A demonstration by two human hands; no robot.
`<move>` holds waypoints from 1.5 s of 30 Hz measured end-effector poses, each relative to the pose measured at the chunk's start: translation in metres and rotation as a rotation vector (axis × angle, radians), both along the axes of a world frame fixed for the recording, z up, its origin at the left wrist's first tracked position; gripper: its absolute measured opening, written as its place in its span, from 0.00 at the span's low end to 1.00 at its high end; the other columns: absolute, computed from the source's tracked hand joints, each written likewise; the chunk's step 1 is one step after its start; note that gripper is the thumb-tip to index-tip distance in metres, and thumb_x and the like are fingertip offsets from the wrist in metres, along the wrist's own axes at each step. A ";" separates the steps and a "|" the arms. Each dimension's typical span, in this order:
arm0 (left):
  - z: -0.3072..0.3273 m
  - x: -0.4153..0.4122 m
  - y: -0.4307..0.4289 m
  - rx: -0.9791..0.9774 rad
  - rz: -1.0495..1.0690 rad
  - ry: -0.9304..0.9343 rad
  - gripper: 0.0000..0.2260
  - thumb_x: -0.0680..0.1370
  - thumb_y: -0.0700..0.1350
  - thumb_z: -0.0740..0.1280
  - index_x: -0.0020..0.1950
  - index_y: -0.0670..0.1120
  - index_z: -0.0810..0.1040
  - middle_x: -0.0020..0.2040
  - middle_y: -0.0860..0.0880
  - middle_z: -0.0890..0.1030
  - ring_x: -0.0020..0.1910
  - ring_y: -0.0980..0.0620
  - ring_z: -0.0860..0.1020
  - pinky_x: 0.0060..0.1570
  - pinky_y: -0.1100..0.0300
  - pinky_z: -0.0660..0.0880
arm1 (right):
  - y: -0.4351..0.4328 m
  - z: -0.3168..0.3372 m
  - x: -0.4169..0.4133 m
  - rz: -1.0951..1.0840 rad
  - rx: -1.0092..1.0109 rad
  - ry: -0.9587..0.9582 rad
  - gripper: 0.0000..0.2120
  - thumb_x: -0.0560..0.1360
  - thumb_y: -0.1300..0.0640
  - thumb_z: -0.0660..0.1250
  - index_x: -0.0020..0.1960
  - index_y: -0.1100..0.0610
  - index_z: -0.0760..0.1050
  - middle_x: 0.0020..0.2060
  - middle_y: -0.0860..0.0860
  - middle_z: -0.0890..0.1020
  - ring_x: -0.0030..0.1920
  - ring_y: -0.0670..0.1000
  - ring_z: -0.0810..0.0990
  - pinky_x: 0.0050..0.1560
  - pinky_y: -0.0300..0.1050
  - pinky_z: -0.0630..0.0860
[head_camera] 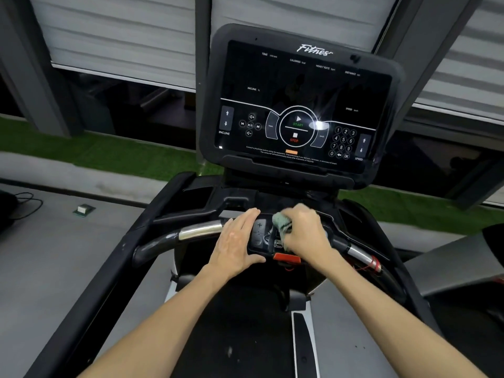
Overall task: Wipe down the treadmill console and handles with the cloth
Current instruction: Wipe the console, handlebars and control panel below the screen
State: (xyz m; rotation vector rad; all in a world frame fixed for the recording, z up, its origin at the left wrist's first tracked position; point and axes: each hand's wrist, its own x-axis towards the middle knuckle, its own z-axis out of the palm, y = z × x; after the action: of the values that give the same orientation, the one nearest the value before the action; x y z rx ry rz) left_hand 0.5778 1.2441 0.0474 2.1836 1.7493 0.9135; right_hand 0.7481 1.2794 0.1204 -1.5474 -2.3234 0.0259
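Your right hand [305,230] grips the cloth [282,223], soft and light; keep it bunched. Left hand [237,241] rests flat, open.

Glossy console [297,85]; shiny metal handle [200,230]; seemingly soft cloth [282,223]

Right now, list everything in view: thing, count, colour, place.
console: one, black, upright ahead
pad: one, black, below the console
handles: two, chrome and black, either side of the pad
cloth: one, pale green, on the pad
clip: one, red, pad's near edge
belt: one, black, bottom centre
turf: one strip, green, behind the console
shutters: several, grey, top
cable: one, black, floor far left
box: one, white-green, floor left
left hand: one, flat on the pad
right hand: one, grips the cloth
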 end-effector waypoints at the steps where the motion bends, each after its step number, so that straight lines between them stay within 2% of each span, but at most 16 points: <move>1: 0.000 0.000 0.000 0.001 -0.001 0.004 0.51 0.65 0.55 0.80 0.79 0.47 0.55 0.78 0.50 0.61 0.76 0.53 0.60 0.76 0.48 0.57 | 0.005 0.003 -0.001 -0.038 0.013 0.025 0.16 0.66 0.65 0.70 0.53 0.57 0.79 0.44 0.55 0.77 0.44 0.59 0.78 0.40 0.45 0.73; 4: -0.001 -0.001 0.001 0.009 -0.005 0.001 0.51 0.64 0.55 0.80 0.79 0.47 0.56 0.78 0.50 0.61 0.76 0.53 0.61 0.76 0.50 0.58 | -0.011 -0.010 -0.001 -0.014 -0.012 0.071 0.16 0.63 0.67 0.72 0.50 0.60 0.80 0.42 0.55 0.79 0.42 0.57 0.79 0.41 0.41 0.71; 7: -0.001 -0.001 0.001 0.032 -0.015 -0.005 0.49 0.65 0.54 0.80 0.78 0.45 0.58 0.77 0.49 0.63 0.75 0.52 0.62 0.76 0.51 0.58 | -0.044 -0.033 0.002 0.137 -0.088 0.011 0.15 0.66 0.64 0.72 0.52 0.57 0.81 0.43 0.52 0.79 0.44 0.54 0.79 0.42 0.38 0.70; 9: -0.002 -0.002 0.001 0.038 -0.012 -0.014 0.49 0.65 0.54 0.80 0.78 0.45 0.58 0.77 0.49 0.63 0.75 0.52 0.63 0.76 0.52 0.57 | -0.040 -0.031 0.001 0.174 -0.117 -0.017 0.14 0.67 0.63 0.72 0.53 0.55 0.81 0.44 0.51 0.79 0.45 0.53 0.79 0.43 0.39 0.73; 12: -0.001 -0.001 0.000 0.033 -0.018 -0.002 0.50 0.64 0.54 0.80 0.79 0.46 0.57 0.78 0.49 0.62 0.76 0.52 0.61 0.77 0.53 0.55 | -0.009 -0.012 -0.001 0.122 0.005 0.014 0.18 0.61 0.71 0.72 0.48 0.57 0.83 0.43 0.54 0.81 0.44 0.56 0.80 0.41 0.44 0.76; 14: -0.001 -0.001 0.000 0.039 -0.018 0.001 0.50 0.64 0.55 0.80 0.79 0.46 0.57 0.78 0.49 0.62 0.76 0.52 0.61 0.76 0.54 0.55 | 0.004 -0.003 -0.001 0.052 0.102 0.038 0.20 0.56 0.74 0.74 0.46 0.60 0.83 0.44 0.54 0.81 0.43 0.57 0.78 0.37 0.44 0.75; 17: -0.001 -0.002 0.000 0.032 -0.021 -0.015 0.50 0.64 0.54 0.81 0.78 0.45 0.58 0.77 0.49 0.63 0.75 0.52 0.62 0.76 0.52 0.58 | -0.015 -0.019 -0.005 0.071 0.146 0.058 0.24 0.50 0.77 0.72 0.43 0.60 0.83 0.39 0.53 0.81 0.37 0.56 0.78 0.35 0.44 0.75; 21: -0.005 -0.003 0.002 0.062 -0.026 -0.042 0.46 0.67 0.52 0.79 0.78 0.44 0.60 0.77 0.48 0.65 0.74 0.51 0.64 0.74 0.50 0.61 | -0.046 -0.045 -0.003 0.247 0.042 0.040 0.23 0.53 0.75 0.75 0.45 0.59 0.83 0.38 0.52 0.81 0.38 0.55 0.79 0.36 0.46 0.79; 24: -0.003 -0.004 0.003 0.038 -0.034 -0.029 0.50 0.64 0.53 0.81 0.78 0.46 0.58 0.77 0.49 0.64 0.75 0.52 0.63 0.76 0.53 0.57 | -0.019 -0.026 -0.007 0.189 0.050 0.042 0.21 0.54 0.76 0.73 0.45 0.61 0.83 0.38 0.54 0.80 0.39 0.58 0.79 0.34 0.51 0.79; 28: -0.001 -0.005 0.003 0.034 -0.044 -0.011 0.51 0.63 0.55 0.81 0.78 0.46 0.58 0.77 0.50 0.64 0.75 0.52 0.63 0.76 0.56 0.56 | -0.002 -0.009 -0.019 0.105 0.149 0.104 0.24 0.52 0.80 0.68 0.45 0.63 0.82 0.41 0.55 0.78 0.39 0.56 0.76 0.31 0.45 0.73; 31: -0.003 -0.008 0.005 0.041 -0.026 0.019 0.50 0.64 0.58 0.79 0.79 0.50 0.56 0.79 0.49 0.58 0.78 0.50 0.57 0.77 0.49 0.53 | -0.025 -0.029 -0.017 0.208 0.157 0.082 0.24 0.52 0.79 0.71 0.44 0.63 0.82 0.40 0.54 0.79 0.38 0.55 0.77 0.34 0.42 0.72; 34: -0.008 -0.014 0.005 -0.017 0.041 0.130 0.50 0.67 0.63 0.74 0.80 0.57 0.47 0.80 0.48 0.50 0.79 0.46 0.48 0.76 0.46 0.43 | -0.044 -0.041 -0.011 0.277 0.092 0.040 0.24 0.53 0.77 0.75 0.46 0.61 0.82 0.42 0.53 0.80 0.41 0.54 0.79 0.39 0.42 0.76; 37: -0.013 -0.017 0.002 -0.029 0.062 0.146 0.53 0.67 0.66 0.73 0.81 0.51 0.45 0.79 0.49 0.55 0.79 0.49 0.49 0.76 0.51 0.42 | -0.027 -0.027 -0.017 0.271 0.090 0.018 0.25 0.52 0.77 0.74 0.47 0.62 0.83 0.42 0.53 0.80 0.41 0.54 0.79 0.37 0.38 0.72; 40: -0.016 -0.018 0.002 -0.023 0.080 0.228 0.53 0.67 0.68 0.71 0.81 0.47 0.48 0.80 0.49 0.54 0.79 0.48 0.49 0.76 0.51 0.41 | -0.004 -0.010 -0.030 0.165 0.154 0.086 0.25 0.53 0.80 0.70 0.46 0.61 0.83 0.43 0.53 0.80 0.42 0.55 0.77 0.34 0.37 0.67; 42: -0.018 -0.020 0.002 -0.015 0.068 0.271 0.52 0.67 0.67 0.72 0.81 0.47 0.49 0.79 0.49 0.55 0.78 0.47 0.51 0.76 0.50 0.42 | -0.008 -0.014 -0.035 0.151 0.162 0.134 0.26 0.54 0.80 0.69 0.48 0.62 0.82 0.44 0.53 0.81 0.43 0.55 0.77 0.38 0.38 0.69; 45: -0.019 -0.022 0.002 0.015 0.051 0.281 0.51 0.67 0.64 0.74 0.80 0.45 0.53 0.78 0.47 0.59 0.77 0.46 0.56 0.77 0.48 0.47 | -0.034 -0.041 -0.028 0.283 0.146 0.083 0.27 0.54 0.78 0.72 0.51 0.62 0.81 0.47 0.54 0.81 0.46 0.54 0.77 0.45 0.41 0.74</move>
State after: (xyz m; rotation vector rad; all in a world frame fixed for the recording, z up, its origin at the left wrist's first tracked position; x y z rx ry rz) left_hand 0.5555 1.2458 0.0284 2.3843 1.9321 0.6563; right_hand 0.7198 1.2449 0.0798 -1.1196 -2.4003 -0.0096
